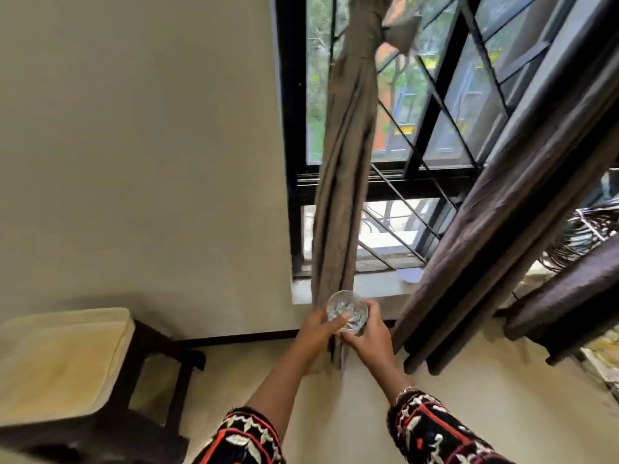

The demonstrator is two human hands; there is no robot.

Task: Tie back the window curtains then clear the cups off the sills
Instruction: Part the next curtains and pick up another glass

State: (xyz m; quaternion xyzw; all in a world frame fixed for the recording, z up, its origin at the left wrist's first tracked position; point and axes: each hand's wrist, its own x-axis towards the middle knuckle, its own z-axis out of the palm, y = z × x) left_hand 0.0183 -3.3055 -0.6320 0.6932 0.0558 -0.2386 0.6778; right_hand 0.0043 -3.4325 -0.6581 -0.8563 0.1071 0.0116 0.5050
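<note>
Both hands on one clear cut-glass tumbler (346, 308). My left hand (316, 328) wraps it from the left, fingers curled across the near face. My right hand (370, 334) cups it from the right and below, thumb up along the side. Firm two-handed grip, neither hand spread.

The tumbler's mouth faces the camera, and it looks empty as far as I can tell. It sits at the front edge of the pale stone window sill (378, 285), right in front of the lower end of the grey-brown fabric curtain (346, 155). Can't tell if the base touches the sill.

That curtain is bunched into one narrow rope hanging down the middle of the left pane, with a knot-like lump near the top. Its tail drops past the sill behind my hands.

The dark brown pleated curtain (495, 222) hangs on the right, looser, its hem near the floor. A small white flat piece (410, 274) lies on the sill between the two curtains; can't identify it.

The black metal window frame (289, 128) has a diagonal black grille (432, 95) behind the glass. A dark wooden stool with a cream cushion (63, 356) stands lower left against the beige wall (134, 145), well apart from the sill. There's a metal bracelet (406, 391) on my right wrist.
</note>
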